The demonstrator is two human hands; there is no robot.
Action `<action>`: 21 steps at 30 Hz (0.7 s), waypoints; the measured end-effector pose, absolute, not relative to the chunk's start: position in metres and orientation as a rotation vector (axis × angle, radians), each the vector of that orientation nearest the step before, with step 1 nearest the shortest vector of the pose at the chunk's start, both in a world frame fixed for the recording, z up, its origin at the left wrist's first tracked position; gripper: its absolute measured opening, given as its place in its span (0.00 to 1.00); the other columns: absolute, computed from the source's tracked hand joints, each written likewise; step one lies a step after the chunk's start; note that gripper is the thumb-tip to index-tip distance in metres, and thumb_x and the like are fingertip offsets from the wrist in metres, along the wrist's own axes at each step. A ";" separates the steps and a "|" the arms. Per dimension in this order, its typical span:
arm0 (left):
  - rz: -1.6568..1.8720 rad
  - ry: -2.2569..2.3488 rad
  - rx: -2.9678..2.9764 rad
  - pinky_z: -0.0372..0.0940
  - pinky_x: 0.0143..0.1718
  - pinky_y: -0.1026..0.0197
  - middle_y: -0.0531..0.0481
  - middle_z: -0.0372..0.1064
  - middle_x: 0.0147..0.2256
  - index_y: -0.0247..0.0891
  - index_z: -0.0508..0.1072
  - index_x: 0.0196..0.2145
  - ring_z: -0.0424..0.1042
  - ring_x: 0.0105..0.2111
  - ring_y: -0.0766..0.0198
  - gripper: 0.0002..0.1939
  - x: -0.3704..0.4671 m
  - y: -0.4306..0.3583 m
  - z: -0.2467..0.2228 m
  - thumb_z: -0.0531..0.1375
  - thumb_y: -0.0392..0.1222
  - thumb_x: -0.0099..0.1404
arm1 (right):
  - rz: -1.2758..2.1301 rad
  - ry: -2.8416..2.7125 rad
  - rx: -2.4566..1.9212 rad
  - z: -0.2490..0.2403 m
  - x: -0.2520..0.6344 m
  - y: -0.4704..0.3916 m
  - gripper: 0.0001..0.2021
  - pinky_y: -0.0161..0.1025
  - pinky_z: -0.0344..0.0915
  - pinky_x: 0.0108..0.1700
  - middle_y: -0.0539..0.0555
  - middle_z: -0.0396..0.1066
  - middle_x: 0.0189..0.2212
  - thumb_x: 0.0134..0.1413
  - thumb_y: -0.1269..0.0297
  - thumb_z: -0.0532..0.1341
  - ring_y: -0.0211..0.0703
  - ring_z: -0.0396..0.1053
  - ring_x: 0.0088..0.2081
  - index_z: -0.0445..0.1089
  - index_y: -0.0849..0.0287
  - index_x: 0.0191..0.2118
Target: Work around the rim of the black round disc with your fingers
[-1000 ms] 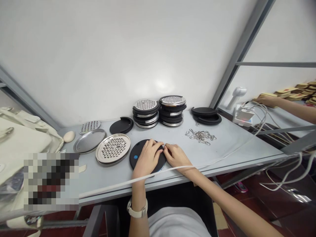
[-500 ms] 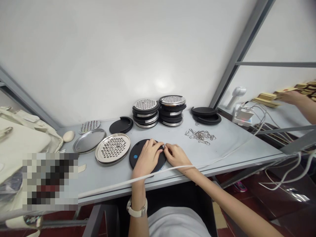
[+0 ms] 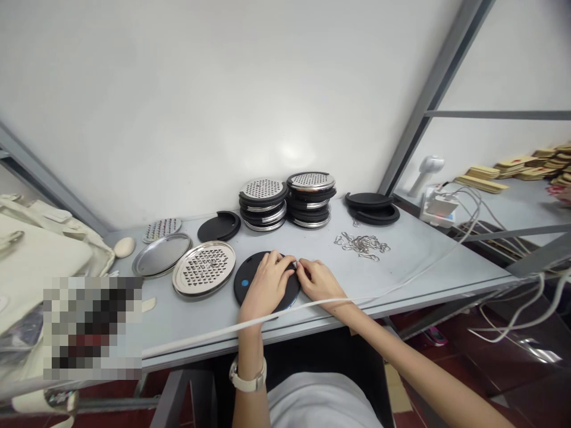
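Pale gray tabletop (image 3: pixel 414 261) stands against a white wall (image 3: pixel 200 107). At far left, a cream bag (image 3: pixel 49 238) holds something grayish in its lower part. Next come a plain metal disc (image 3: pixel 163 255), a coarse grater disc (image 3: pixel 204 268) and an empty black case (image 3: pixel 218 226). Toward the front lies the round black holder (image 3: pixel 244 270), blue dot (image 3: pixel 245 283) showing; the left hand (image 3: pixel 266 285) has its grip spread over it, holding it on the tabletop. Behind, two stacks (image 3: pixel 263 205) of black cases carry metal discs, perforated ones on top. The right hand (image 3: pixel 319 282) has a narrow grip, pinching a small metal piece (image 3: pixel 295 264) at the holder's rim. Farther right are loose metal hooks (image 3: pixel 363 245) and two overlapping black cases (image 3: pixel 372 209).
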State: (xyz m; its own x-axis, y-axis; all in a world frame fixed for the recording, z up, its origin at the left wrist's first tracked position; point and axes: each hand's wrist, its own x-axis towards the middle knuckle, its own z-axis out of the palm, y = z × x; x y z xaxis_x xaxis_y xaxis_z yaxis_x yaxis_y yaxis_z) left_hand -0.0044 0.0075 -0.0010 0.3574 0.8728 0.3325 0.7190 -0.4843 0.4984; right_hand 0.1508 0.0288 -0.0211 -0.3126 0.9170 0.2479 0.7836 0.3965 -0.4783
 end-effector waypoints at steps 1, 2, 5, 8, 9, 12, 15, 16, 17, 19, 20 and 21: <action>0.826 1.420 2.356 0.60 0.50 0.53 0.48 0.60 0.42 0.43 0.66 0.50 0.62 0.45 0.57 0.13 -0.004 0.007 -0.001 0.50 0.35 0.70 | 0.370 -2.182 -1.455 -0.021 0.151 0.029 0.16 0.34 0.53 0.34 0.53 0.72 0.25 0.64 0.67 0.46 0.41 0.68 0.29 0.66 0.59 0.29; 0.825 1.421 2.357 0.60 0.50 0.53 0.48 0.60 0.42 0.43 0.66 0.50 0.62 0.45 0.57 0.13 -0.004 0.007 -0.001 0.50 0.35 0.70 | 0.369 -2.184 -1.459 -0.021 0.151 0.029 0.15 0.34 0.53 0.34 0.53 0.73 0.25 0.64 0.67 0.46 0.41 0.68 0.29 0.66 0.59 0.29; 0.821 1.426 2.358 0.60 0.50 0.54 0.48 0.60 0.42 0.43 0.67 0.50 0.61 0.45 0.58 0.13 -0.004 0.007 0.000 0.51 0.35 0.70 | 0.363 -2.189 -1.463 -0.022 0.150 0.029 0.15 0.34 0.54 0.34 0.53 0.73 0.25 0.64 0.67 0.46 0.41 0.69 0.29 0.66 0.59 0.30; 0.818 1.431 2.357 0.60 0.49 0.54 0.48 0.60 0.42 0.43 0.67 0.49 0.61 0.44 0.58 0.12 -0.004 0.006 0.000 0.51 0.35 0.70 | 0.352 -2.198 -1.458 -0.022 0.151 0.029 0.15 0.34 0.54 0.35 0.54 0.73 0.26 0.65 0.67 0.46 0.41 0.69 0.30 0.66 0.59 0.31; 0.816 1.431 2.358 0.60 0.49 0.54 0.48 0.60 0.42 0.43 0.67 0.49 0.61 0.44 0.58 0.12 -0.004 0.006 0.000 0.51 0.35 0.70 | 0.348 -2.201 -1.459 -0.022 0.151 0.029 0.15 0.34 0.54 0.35 0.54 0.73 0.26 0.65 0.67 0.46 0.41 0.69 0.30 0.66 0.59 0.31; 0.811 1.433 2.360 0.60 0.49 0.54 0.48 0.60 0.41 0.43 0.66 0.49 0.61 0.44 0.58 0.12 -0.004 0.006 0.000 0.51 0.36 0.70 | 0.341 -2.207 -1.465 -0.022 0.151 0.029 0.15 0.34 0.54 0.35 0.54 0.73 0.27 0.65 0.68 0.46 0.41 0.69 0.30 0.67 0.59 0.31; 0.807 1.437 2.360 0.60 0.49 0.54 0.49 0.60 0.41 0.43 0.66 0.49 0.61 0.44 0.58 0.11 -0.004 0.007 0.001 0.51 0.36 0.70 | 0.347 -2.207 -1.469 -0.022 0.151 0.029 0.15 0.34 0.54 0.35 0.54 0.74 0.27 0.65 0.68 0.46 0.41 0.70 0.31 0.67 0.59 0.32; 0.805 1.438 2.360 0.60 0.49 0.54 0.49 0.60 0.41 0.43 0.66 0.49 0.61 0.44 0.58 0.11 -0.004 0.007 0.001 0.51 0.36 0.70 | 0.349 -2.205 -1.472 -0.021 0.151 0.029 0.15 0.34 0.54 0.35 0.54 0.74 0.27 0.65 0.68 0.46 0.41 0.70 0.31 0.67 0.59 0.32; 0.804 1.440 2.360 0.60 0.49 0.54 0.49 0.60 0.41 0.43 0.66 0.49 0.61 0.44 0.58 0.11 -0.004 0.006 0.001 0.51 0.36 0.70 | 0.351 -2.204 -1.473 -0.021 0.151 0.029 0.15 0.34 0.54 0.35 0.54 0.74 0.27 0.65 0.68 0.46 0.41 0.70 0.31 0.67 0.59 0.32; 0.800 1.441 2.360 0.60 0.48 0.54 0.49 0.60 0.41 0.43 0.66 0.49 0.61 0.44 0.58 0.11 -0.004 0.006 0.001 0.51 0.36 0.70 | 0.354 -2.198 -1.475 -0.021 0.150 0.029 0.14 0.34 0.54 0.35 0.54 0.74 0.28 0.65 0.68 0.46 0.41 0.70 0.31 0.67 0.59 0.33; 0.798 1.442 2.361 0.60 0.48 0.54 0.49 0.60 0.41 0.43 0.66 0.48 0.61 0.44 0.58 0.11 -0.004 0.006 0.001 0.51 0.36 0.70 | 0.356 -2.196 -1.474 -0.021 0.150 0.029 0.14 0.34 0.54 0.35 0.54 0.74 0.28 0.65 0.68 0.46 0.41 0.70 0.31 0.67 0.59 0.33; 0.797 1.443 2.361 0.60 0.48 0.54 0.48 0.60 0.41 0.43 0.66 0.48 0.61 0.44 0.58 0.11 -0.004 0.006 0.001 0.51 0.36 0.70 | 0.357 -2.194 -1.473 -0.021 0.150 0.029 0.14 0.34 0.54 0.35 0.54 0.74 0.28 0.65 0.68 0.46 0.41 0.70 0.31 0.67 0.59 0.33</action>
State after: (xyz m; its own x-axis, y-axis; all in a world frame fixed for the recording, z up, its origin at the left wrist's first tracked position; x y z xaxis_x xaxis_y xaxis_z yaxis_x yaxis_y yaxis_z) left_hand -0.0036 0.0061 0.0011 0.3558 0.8795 0.3161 0.7358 -0.4721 0.4855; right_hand 0.1504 0.0288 -0.0212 -0.3129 0.9198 0.2368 0.7972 0.3898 -0.4610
